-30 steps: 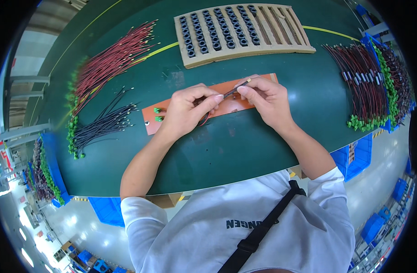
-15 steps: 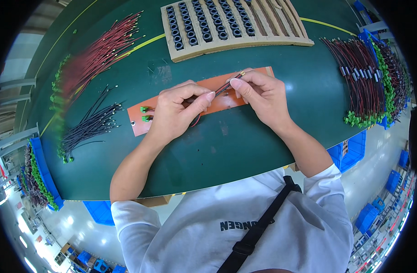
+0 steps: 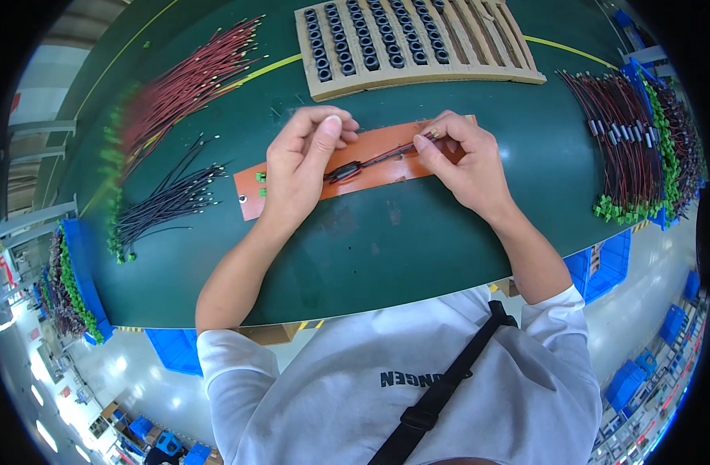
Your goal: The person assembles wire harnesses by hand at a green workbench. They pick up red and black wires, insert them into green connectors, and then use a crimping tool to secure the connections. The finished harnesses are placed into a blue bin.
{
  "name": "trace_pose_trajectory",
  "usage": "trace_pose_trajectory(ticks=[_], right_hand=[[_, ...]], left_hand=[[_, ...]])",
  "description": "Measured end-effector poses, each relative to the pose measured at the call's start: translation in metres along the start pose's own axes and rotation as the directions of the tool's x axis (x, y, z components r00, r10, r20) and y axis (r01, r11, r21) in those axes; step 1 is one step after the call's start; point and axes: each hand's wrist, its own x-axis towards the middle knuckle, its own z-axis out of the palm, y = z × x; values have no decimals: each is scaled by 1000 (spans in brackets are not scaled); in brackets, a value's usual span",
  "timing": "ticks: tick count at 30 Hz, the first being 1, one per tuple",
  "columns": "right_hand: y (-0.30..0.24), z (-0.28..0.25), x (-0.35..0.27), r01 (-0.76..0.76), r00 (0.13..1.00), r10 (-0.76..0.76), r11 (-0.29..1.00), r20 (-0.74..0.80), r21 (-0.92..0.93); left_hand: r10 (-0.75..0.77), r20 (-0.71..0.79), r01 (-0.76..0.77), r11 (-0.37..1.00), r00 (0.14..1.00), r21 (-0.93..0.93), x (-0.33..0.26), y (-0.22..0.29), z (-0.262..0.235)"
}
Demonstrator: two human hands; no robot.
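Over the orange board (image 3: 382, 132), my right hand (image 3: 467, 159) pinches the ends of a pair of red and black wires (image 3: 386, 155). A black cylindrical core (image 3: 344, 172) sits around these wires, near my left hand (image 3: 297, 159). That hand is raised over the board with thumb and fingers apart, and nothing shows between them. Beside its wrist, green connectors (image 3: 261, 178) lie at the board's left end; the hand hides the stretch between them and the core.
A cardboard tray (image 3: 432, 74) holding rows of black rings stands at the back. Red wires (image 3: 207, 70) and black wires (image 3: 169, 198) lie in piles on the left. Wire assemblies with sleeves (image 3: 622, 136) lie at right, beside a blue bin (image 3: 653, 167).
My left hand has let go of the wires and lifted, uncovering the black core. My right hand still pinches the wire ends. The whole view has shifted slightly.
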Motion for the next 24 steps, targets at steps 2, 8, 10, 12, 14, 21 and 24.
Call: trace_pose_trajectory(ticks=[2, 8, 10, 12, 14, 21, 24], right_hand=[[4, -2, -2, 32, 999, -32, 998, 4, -46], [7, -3, -1, 30, 999, -29, 998, 32, -64], [6, -4, -1, 36, 999, -34, 997, 33, -75], [5, -6, -1, 52, 998, -47, 993, 44, -106], [5, -9, -1, 80, 995, -70, 985, 67, -153], [13, -3, -5, 186, 982, -169, 927, 81, -325], [13, -7, -2, 157, 986, -133, 937, 97, -313]], left_hand=[[133, -26, -130, 987, 991, 91, -1, 2, -7], [475, 262, -531, 616, 840, 582, -22, 16, -20], [439, 275, -506, 595, 855, 625, -28, 11, -18], [412, 315, -510, 551, 855, 661, -28, 8, -15], [401, 337, -515, 528, 852, 675, -26, 5, -12], [284, 197, -343, 695, 938, 632, -29, -2, -5], [255, 163, -301, 737, 953, 605, -27, -3, -2]])
